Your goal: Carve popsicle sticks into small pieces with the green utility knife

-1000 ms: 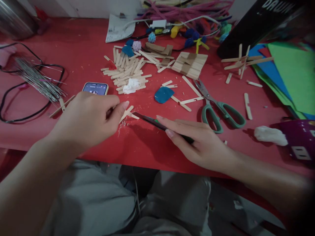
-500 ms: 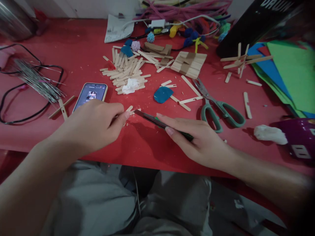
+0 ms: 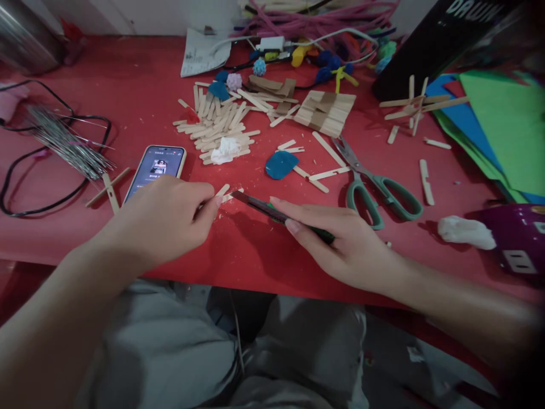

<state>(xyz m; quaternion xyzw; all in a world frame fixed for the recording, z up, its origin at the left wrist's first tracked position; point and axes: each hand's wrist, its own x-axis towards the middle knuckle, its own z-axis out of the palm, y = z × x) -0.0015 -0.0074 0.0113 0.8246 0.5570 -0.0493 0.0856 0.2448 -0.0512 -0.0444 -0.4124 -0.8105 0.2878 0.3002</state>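
Note:
Pinched between thumb and fingers of my left hand (image 3: 179,216) is a wooden craft stick (image 3: 229,197), mostly hidden, with its end sticking out to the right. My right hand (image 3: 340,238) grips a dark utility knife (image 3: 272,211) with a green slider. The blade points left, and its tip is at or very near the craft stick's end; contact is hard to tell. Another stick end (image 3: 222,190) shows just behind my left fingertips. Small wood shavings are scattered on the red table around the blade. A phone (image 3: 155,165) with a lit screen lies partly behind my left hand.
Beyond my hands lies a pile of craft sticks (image 3: 221,122). Green-handled scissors (image 3: 374,182) lie behind my right hand, near a blue disc (image 3: 281,164). Metal wires (image 3: 70,139) are at left, coloured sheets (image 3: 502,130) and a black bottle (image 3: 426,51) at right. The red table's front edge (image 3: 255,288) is close.
Both hands stay almost in place, with the knife tip still at the stick. The whole view has shifted very slightly; nothing has been let go or picked up.

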